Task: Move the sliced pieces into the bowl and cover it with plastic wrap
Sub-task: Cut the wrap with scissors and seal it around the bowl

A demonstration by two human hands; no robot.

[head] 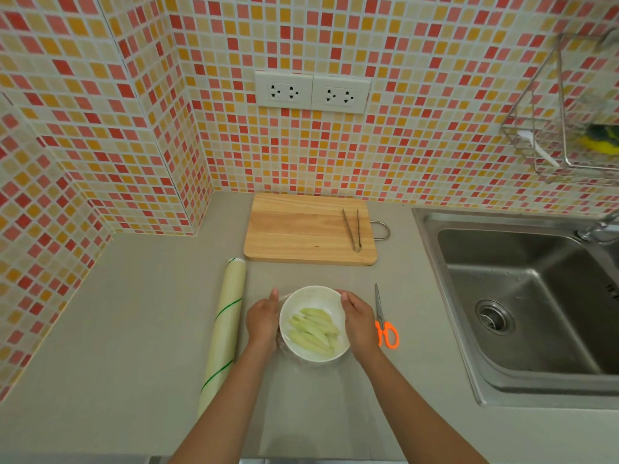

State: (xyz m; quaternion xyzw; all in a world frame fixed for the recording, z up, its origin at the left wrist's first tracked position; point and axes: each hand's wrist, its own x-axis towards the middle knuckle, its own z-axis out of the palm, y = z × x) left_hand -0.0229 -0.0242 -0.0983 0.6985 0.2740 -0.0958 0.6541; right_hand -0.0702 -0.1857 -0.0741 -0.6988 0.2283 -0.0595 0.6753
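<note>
- Your left hand (263, 324) cups the bowl's side at its 9 o'clock, fingers curved against the wall and pressing film there; your right hand (360, 324) does the same at 3 o'clock, thumb up at the rim.
- The white bowl (310, 298) sits on the counter (134, 329) between your palms, with the pale green sliced pieces (315, 331) heaped in its lower half. That first part of the task looks done.
- Clear plastic wrap (280, 298) shows as crinkles around the bowl's edge and base; I judge you are smoothing it down, so sealing is nearly finished. Whether the film is tight across the top I cannot tell.
- The plastic wrap roll (222, 333) lies at the bowl's 9 o'clock, the orange-handled scissors (385, 324) at 3 o'clock.
- At 12 o'clock, farther off, the wooden cutting board (301, 229) holds only metal tongs (351, 229); no slices remain on it.
</note>
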